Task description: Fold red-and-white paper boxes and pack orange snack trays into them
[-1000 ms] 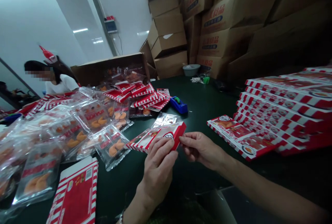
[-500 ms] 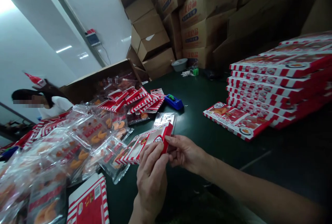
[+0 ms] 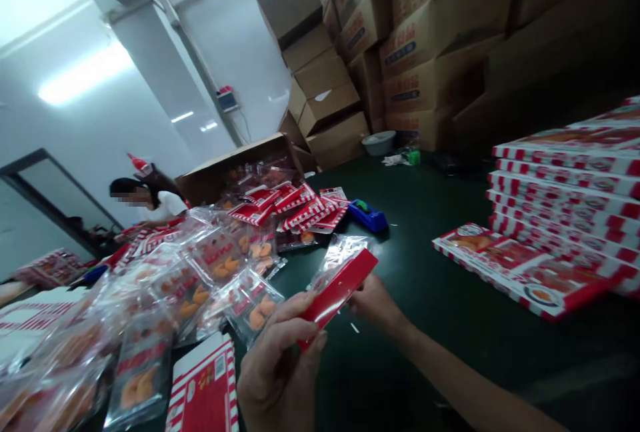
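The left hand [image 3: 277,365] and right hand [image 3: 375,302] grip one narrow red carton [image 3: 340,289], one clear plastic packet [image 3: 340,260] at its upper end.

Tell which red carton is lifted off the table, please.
The red carton held in the left hand; the others, like the stack, rest on the table.

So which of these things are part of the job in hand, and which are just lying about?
Part of the job:
the left hand gripping a red carton, with a clear pouch at its end
the right hand just behind it
the pouches of orange pieces
the stacked red-and-white cartons

Just lying about:
the blue tape dispenser
the grey bowl
the brown cardboard boxes
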A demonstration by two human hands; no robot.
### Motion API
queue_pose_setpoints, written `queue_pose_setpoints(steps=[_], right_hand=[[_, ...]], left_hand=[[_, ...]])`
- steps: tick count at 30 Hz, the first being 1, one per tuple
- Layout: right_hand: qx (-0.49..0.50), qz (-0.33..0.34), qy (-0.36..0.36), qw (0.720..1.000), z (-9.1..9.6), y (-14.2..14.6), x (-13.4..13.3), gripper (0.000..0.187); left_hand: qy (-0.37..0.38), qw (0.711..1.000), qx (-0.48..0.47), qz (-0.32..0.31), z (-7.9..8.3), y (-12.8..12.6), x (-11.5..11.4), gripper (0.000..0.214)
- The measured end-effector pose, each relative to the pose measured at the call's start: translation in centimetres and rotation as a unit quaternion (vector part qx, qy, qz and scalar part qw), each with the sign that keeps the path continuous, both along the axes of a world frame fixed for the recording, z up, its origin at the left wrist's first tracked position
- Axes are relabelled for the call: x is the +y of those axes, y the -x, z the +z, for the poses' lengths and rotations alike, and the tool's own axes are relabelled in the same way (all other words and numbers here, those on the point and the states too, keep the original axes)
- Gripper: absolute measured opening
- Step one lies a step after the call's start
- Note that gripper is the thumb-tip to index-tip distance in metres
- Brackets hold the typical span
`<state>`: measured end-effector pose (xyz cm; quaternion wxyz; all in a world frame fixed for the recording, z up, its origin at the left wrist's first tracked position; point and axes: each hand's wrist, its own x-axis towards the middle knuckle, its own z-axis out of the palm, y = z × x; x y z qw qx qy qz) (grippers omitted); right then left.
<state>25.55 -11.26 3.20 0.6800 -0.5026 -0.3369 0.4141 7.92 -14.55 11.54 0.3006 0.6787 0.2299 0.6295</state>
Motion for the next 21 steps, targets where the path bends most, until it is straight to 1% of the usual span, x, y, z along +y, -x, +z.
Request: queue_pose_setpoints(steps=[2,3,5,6,7,8,9,10,11,12,13,14,15,16,18,19,20,21], right_hand=[[-0.048,-0.058,0.000,0.997,0.7,-2.6,0.1,0.025],[-0.066,-0.090,-0.006,0.994,1.6,-4.0,-0.1,0.023],[-0.105,-0.134,-0.033,0.985,4.4,-6.4,-1.4,0.018],[-0.134,-0.135,-0.056,0.980,6.3,-7.1,-2.4,0.018],[-0.201,-0.106,-0.095,0.969,8.1,-7.4,-3.5,0.018],[-0.275,-0.052,-0.135,0.951,9.8,-7.3,-4.7,0.019],[-0.344,0.001,-0.178,0.922,11.2,-6.8,-5.8,0.019],[-0.414,0.033,-0.214,0.884,12.2,-6.2,-6.6,0.019],[-0.478,0.057,-0.244,0.842,12.7,-5.4,-7.3,0.019],[-0.536,0.065,-0.262,0.800,12.7,-4.7,-7.7,0.019],[-0.585,0.069,-0.264,0.764,12.3,-4.1,-8.0,0.021],[-0.622,0.075,-0.251,0.738,11.6,-3.6,-8.0,0.024],[-0.645,0.092,-0.225,0.724,10.8,-3.3,-8.0,0.028],[-0.653,0.124,-0.186,0.724,10.1,-3.3,-7.9,0.031],[-0.623,0.225,-0.083,0.744,9.2,-3.5,-7.7,0.033],[-0.586,0.296,-0.025,0.754,9.0,-3.7,-7.5,0.032],[-0.539,0.368,0.031,0.757,9.0,-4.0,-7.3,0.032],[-0.491,0.422,0.078,0.758,9.0,-4.1,-7.1,0.032]], left_hand=[[0.061,0.998,-0.029,-0.014,1.2,0.4,0.0,0.010],[0.097,0.994,-0.037,-0.029,1.6,0.6,0.2,0.009],[0.162,0.983,-0.035,-0.076,2.2,0.9,1.0,0.010],[0.187,0.976,-0.032,-0.103,2.3,0.9,1.5,0.011],[0.209,0.969,-0.028,-0.129,2.2,0.9,1.9,0.012],[0.227,0.962,-0.027,-0.150,2.0,0.8,2.3,0.012],[0.242,0.955,-0.030,-0.168,1.8,0.6,2.5,0.013],[0.255,0.949,-0.034,-0.180,1.5,0.3,2.6,0.013],[0.265,0.945,-0.039,-0.189,1.1,0.0,2.7,0.012],[0.272,0.941,-0.041,-0.196,0.7,-0.2,2.6,0.012],[0.280,0.938,-0.042,-0.202,0.4,-0.5,2.3,0.012],[0.287,0.934,-0.041,-0.208,0.0,-0.7,2.1,0.011],[0.296,0.930,-0.037,-0.216,-0.3,-0.9,1.7,0.011],[0.304,0.925,-0.032,-0.227,-0.7,-1.0,1.4,0.010],[0.318,0.914,-0.015,-0.252,-1.3,-1.3,0.8,0.011],[0.324,0.909,-0.008,-0.262,-1.6,-1.5,0.5,0.011],[0.332,0.905,-0.003,-0.267,-1.9,-1.7,0.4,0.012],[0.342,0.900,-0.002,-0.269,-2.3,-1.9,0.4,0.013]])
